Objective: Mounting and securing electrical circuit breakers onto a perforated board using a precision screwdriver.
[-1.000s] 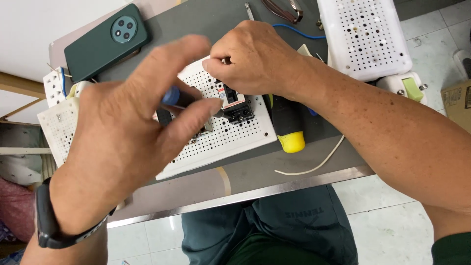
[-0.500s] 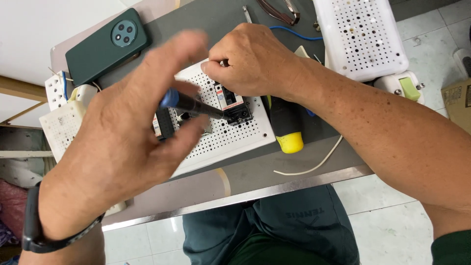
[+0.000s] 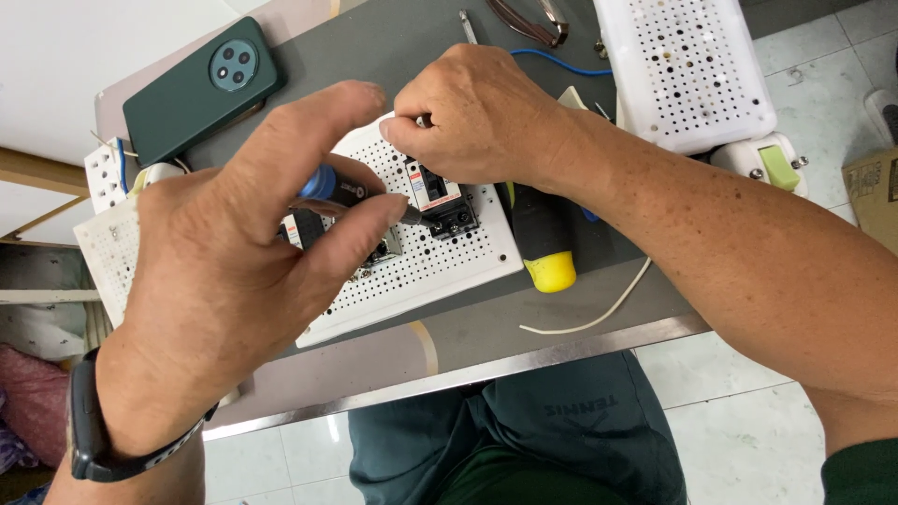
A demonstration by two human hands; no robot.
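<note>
Left hand (image 3: 224, 281), seen from the back with a dark watch band (image 3: 94, 440) at the wrist, grasps a screwdriver (image 3: 346, 196) between thumb and fingers; the blue-and-black handle shows in the gap between them, and the shaft runs rightward with its tip touching the black circuit breaker (image 3: 444, 201). Right hand (image 3: 482, 117) is curled over the far end of that breaker, fingertips pinched on its top; a small metal part shows at the fingertips, but what it is cannot be told. The breaker sits near the middle of the white perforated board (image 3: 440, 271), which serves here as the landmark; a second, smaller mounted component (image 3: 379, 251) lies on the board just left of the breaker, partly hidden by the left hand. The board rests on a grey worktable (image 3: 561, 309) with a metal front edge. Just right of the board lies a tool with a black grip and yellow end (image 3: 543, 243), and a pale loose wire (image 3: 599, 309) curves off near the board's right front corner. Beyond the board, to its upper left, lies a dark green phone (image 3: 201, 89); to its upper right, a second white perforated panel (image 3: 687, 70) with a blue wire (image 3: 552, 61) beside it. Left of the board, another perforated panel (image 3: 103, 257) is partly covered by the left hand.
</note>
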